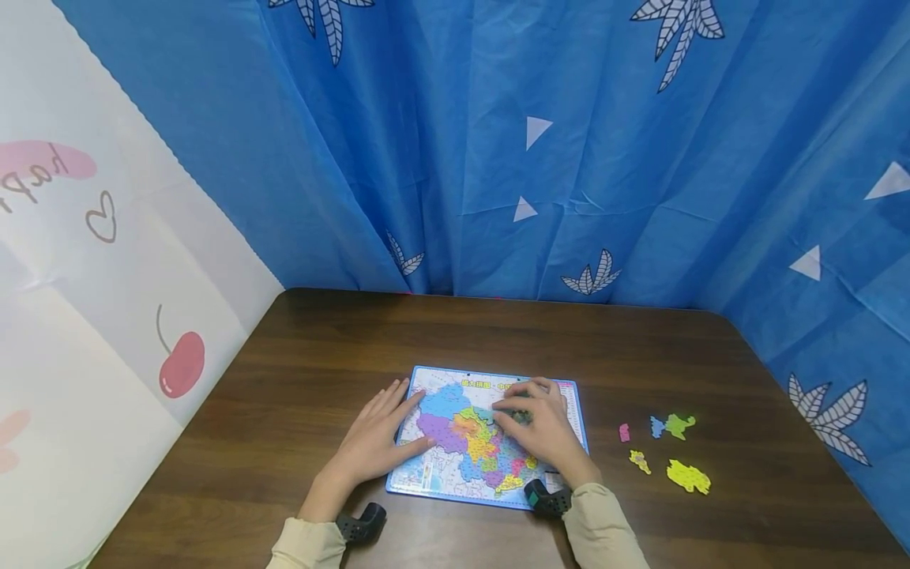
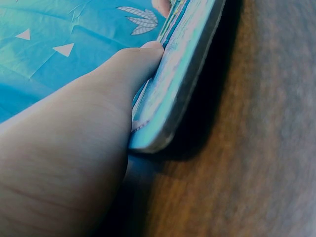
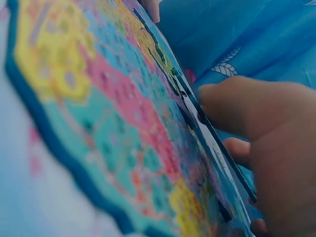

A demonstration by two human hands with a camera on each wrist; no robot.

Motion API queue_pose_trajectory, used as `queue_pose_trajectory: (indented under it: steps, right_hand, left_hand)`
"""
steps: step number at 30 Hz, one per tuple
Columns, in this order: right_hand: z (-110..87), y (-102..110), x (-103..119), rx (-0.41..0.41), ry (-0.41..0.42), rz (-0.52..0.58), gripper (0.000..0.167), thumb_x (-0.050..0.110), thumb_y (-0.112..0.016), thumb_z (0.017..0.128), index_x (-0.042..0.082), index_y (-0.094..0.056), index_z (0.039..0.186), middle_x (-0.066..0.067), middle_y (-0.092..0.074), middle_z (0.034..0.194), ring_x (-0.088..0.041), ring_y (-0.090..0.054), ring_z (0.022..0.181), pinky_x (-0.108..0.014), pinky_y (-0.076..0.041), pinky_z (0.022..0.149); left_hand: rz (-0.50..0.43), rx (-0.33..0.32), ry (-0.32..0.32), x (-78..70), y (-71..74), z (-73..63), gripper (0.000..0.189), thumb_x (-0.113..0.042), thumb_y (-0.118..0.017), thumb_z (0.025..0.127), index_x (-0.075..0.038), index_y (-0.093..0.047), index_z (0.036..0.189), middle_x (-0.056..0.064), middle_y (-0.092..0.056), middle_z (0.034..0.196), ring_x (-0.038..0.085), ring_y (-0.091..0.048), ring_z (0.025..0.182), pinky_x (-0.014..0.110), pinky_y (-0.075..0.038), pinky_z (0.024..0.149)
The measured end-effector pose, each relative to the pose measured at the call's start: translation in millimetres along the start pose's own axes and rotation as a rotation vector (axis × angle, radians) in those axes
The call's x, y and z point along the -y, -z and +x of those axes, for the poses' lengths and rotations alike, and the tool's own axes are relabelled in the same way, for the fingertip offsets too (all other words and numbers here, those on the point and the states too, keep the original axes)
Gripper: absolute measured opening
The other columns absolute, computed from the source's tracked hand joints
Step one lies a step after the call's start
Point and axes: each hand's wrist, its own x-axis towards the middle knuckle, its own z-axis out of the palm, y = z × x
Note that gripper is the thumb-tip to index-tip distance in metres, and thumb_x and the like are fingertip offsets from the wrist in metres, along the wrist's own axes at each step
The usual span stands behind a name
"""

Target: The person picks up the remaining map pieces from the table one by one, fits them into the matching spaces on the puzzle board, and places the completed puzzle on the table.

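A map puzzle board (image 1: 455,491) with a blue rim lies on the table, most of its coloured map pieces (image 1: 441,433) in place. My left hand (image 1: 377,438) rests over the board's left edge with fingers extended; its thumb (image 2: 143,54) lies on the surface in the left wrist view. Over the upper middle of the map, my right hand (image 1: 543,427) pinches a dark green map piece (image 1: 485,413), partly hidden under the fingers. From the right wrist, the thin edge of that piece (image 3: 217,136) shows slightly raised against the board, with the thumb right at it.
Right of the board lie several loose pieces: a pink one (image 1: 624,432), a blue one (image 1: 657,427), a green one (image 1: 680,426), a small yellow one (image 1: 640,461) and a larger yellow one (image 1: 688,476). Blue curtains (image 1: 483,158) hang behind the brown table (image 1: 341,340).
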Motion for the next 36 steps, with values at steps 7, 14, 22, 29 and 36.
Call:
queue_pose_trajectory:
  steps: [7,14,22,29,36]
  right_hand:
    - [-0.8,-1.9,1.9,-0.017,-0.009,-0.031,0.014,0.037,-0.083,0.087,0.033,-0.084,0.100,0.001,-0.064,0.134,-0.039,-0.032,0.140,-0.063,-0.028,0.106]
    - [-0.6,-4.5,3.9,-0.047,-0.007,-0.050,0.016,0.039,-0.085,0.084,0.031,-0.084,0.098,0.000,-0.063,0.134,-0.041,-0.032,0.142,-0.067,-0.024,0.108]
    - [-1.2,-5.6,2.9,-0.051,0.059,-0.056,0.015,0.036,-0.085,0.086,0.029,-0.085,0.100,0.003,-0.069,0.119,-0.038,-0.042,0.138,-0.069,-0.021,0.112]
    - [-2.8,-6.8,-0.4,-0.040,0.167,-0.065,0.020,0.027,-0.084,0.088,0.030,-0.083,0.108,0.010,-0.071,0.112,-0.028,-0.054,0.128,-0.064,-0.029,0.112]
    - [-3.6,-4.8,1.0,0.043,0.172,-0.041,0.020,0.029,-0.081,0.091,0.033,-0.082,0.110,0.015,-0.069,0.110,-0.014,-0.056,0.112,-0.050,-0.039,0.104]
  left_hand:
    - [0.000,0.004,-0.003,-0.9,0.6,0.1,0.086,-0.070,-0.062,0.089,-0.024,-0.042,0.159,0.009,-0.023,0.171,0.030,-0.015,0.160,0.058,-0.018,0.127]
    - [0.004,0.004,-0.001,-0.9,0.6,0.1,0.086,-0.070,-0.062,0.089,-0.024,-0.042,0.159,0.009,-0.023,0.171,0.031,-0.015,0.160,0.058,-0.018,0.127]
    - [0.007,0.007,0.004,-1.4,1.2,0.6,0.086,-0.070,-0.062,0.089,-0.025,-0.042,0.159,0.009,-0.023,0.171,0.031,-0.015,0.160,0.058,-0.018,0.127]
    - [0.015,0.006,0.006,-1.1,0.2,0.0,0.086,-0.070,-0.062,0.089,-0.025,-0.041,0.160,0.009,-0.022,0.171,0.030,-0.015,0.160,0.058,-0.017,0.127]
    - [0.016,0.008,0.004,-1.3,0.4,0.0,0.087,-0.071,-0.062,0.089,-0.025,-0.041,0.160,0.009,-0.022,0.171,0.030,-0.014,0.160,0.058,-0.017,0.127]
